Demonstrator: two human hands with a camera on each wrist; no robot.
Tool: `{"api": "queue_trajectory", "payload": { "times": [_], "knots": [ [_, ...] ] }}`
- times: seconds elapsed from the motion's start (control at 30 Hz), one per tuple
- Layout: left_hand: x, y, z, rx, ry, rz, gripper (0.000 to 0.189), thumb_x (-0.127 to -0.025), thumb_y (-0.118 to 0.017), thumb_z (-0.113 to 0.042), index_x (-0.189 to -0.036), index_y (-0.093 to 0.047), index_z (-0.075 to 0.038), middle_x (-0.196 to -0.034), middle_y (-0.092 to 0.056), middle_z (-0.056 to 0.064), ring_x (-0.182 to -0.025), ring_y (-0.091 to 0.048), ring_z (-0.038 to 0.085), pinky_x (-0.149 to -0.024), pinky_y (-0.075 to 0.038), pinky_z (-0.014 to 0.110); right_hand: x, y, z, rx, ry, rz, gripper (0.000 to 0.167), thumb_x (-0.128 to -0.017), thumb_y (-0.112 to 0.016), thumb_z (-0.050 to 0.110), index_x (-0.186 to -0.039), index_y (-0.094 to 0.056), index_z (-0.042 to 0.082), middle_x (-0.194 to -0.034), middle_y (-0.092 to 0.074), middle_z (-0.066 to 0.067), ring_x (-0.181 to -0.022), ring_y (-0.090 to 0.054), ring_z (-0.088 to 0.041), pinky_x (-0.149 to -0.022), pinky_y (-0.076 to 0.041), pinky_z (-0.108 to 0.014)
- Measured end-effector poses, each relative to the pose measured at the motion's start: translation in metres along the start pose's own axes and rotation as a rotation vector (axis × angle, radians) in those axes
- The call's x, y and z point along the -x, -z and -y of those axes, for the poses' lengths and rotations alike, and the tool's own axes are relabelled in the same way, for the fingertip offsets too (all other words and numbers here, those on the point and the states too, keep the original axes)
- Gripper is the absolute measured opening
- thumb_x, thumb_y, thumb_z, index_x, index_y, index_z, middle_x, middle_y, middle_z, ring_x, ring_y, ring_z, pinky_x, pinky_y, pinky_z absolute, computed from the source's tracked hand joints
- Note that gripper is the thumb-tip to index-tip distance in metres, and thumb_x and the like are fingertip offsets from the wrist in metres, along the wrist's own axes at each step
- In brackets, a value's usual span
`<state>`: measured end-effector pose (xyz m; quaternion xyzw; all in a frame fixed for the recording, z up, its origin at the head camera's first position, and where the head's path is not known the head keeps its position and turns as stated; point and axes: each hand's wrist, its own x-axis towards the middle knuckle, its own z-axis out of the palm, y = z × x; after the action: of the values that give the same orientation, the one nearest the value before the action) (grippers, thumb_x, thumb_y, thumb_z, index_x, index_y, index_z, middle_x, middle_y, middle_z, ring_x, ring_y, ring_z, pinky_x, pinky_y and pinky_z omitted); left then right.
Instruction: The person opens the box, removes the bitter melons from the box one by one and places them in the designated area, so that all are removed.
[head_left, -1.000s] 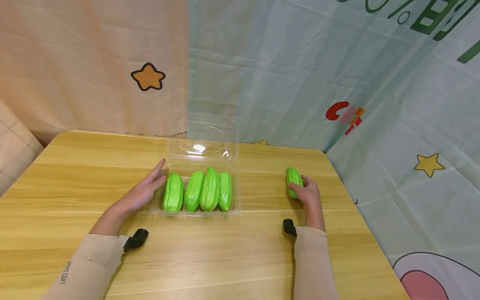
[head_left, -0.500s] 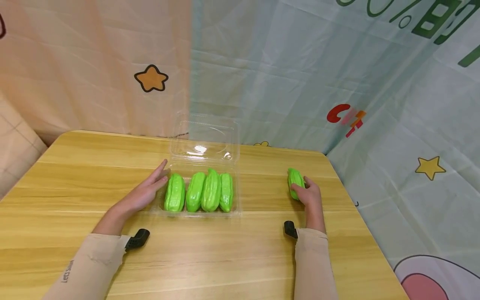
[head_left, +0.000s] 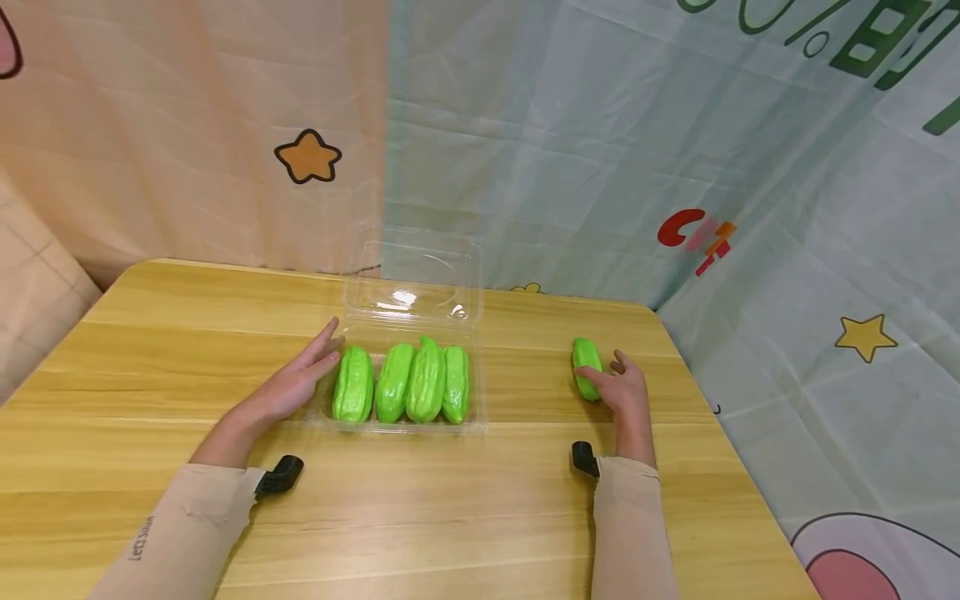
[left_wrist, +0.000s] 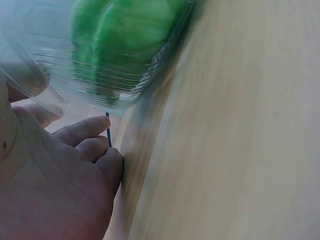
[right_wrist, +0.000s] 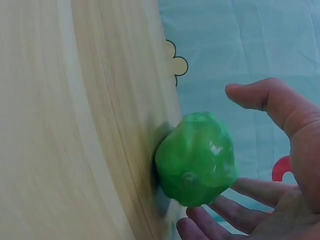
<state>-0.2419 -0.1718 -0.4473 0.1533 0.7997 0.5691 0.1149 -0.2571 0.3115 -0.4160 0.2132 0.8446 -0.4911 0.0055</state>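
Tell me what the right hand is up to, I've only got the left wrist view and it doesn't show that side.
Observer: The right hand is at a lone green vegetable, with its thumb clear of the surface in the right wrist view.
Operator: Okay, and how many are in the container? I can't count them from here.
Observer: The head view shows four green vegetables side by side in the clear container.

Behind the wooden table [head_left: 442,517] hangs a printed cloth [head_left: 525,150] bearing an orange star [head_left: 308,157] and green lettering [head_left: 873,37].
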Motion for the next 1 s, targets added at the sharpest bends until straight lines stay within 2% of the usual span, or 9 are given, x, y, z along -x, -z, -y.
{"api": "queue_trajectory", "payload": {
  "times": [0.2, 0.57, 1.0],
  "knots": [
    [0.001, 0.0, -0.001, 0.001, 0.003, 0.004, 0.063, -0.112, -0.029, -0.028, -0.162, 0.009, -0.019, -0.162, -0.01, 0.03, -0.147, -0.009, 0.052, -0.112, -0.006, 0.073, 0.003, 0.001, 0.004, -0.051, 0.021, 0.0, 0.103, -0.088, -0.08, 0.028, -0.163, -0.012, 0.011, -0.165, -0.019, -0.017, -0.149, -0.02, -0.036, -0.118, -0.027, -0.048],
    [0.001, -0.001, 0.0, 0.003, 0.014, 0.003, 0.064, -0.112, -0.029, -0.032, -0.162, 0.008, -0.022, -0.164, -0.01, 0.027, -0.147, -0.009, 0.051, -0.111, -0.006, 0.073, 0.011, 0.004, 0.014, -0.057, 0.122, -0.022, 0.106, -0.082, -0.086, 0.029, -0.163, -0.019, 0.013, -0.165, -0.022, -0.013, -0.15, -0.018, -0.031, -0.118, -0.028, -0.046],
    [0.002, 0.0, -0.001, -0.006, 0.029, 0.002, 0.064, -0.112, -0.029, -0.033, -0.162, 0.009, -0.023, -0.164, -0.009, 0.027, -0.147, -0.008, 0.051, -0.111, -0.004, 0.074, 0.023, -0.004, 0.033, 0.008, 0.204, -0.014, 0.103, -0.082, -0.086, 0.034, -0.162, -0.024, 0.014, -0.165, -0.024, -0.011, -0.15, -0.019, -0.031, -0.117, -0.028, -0.049]
  ]
}}
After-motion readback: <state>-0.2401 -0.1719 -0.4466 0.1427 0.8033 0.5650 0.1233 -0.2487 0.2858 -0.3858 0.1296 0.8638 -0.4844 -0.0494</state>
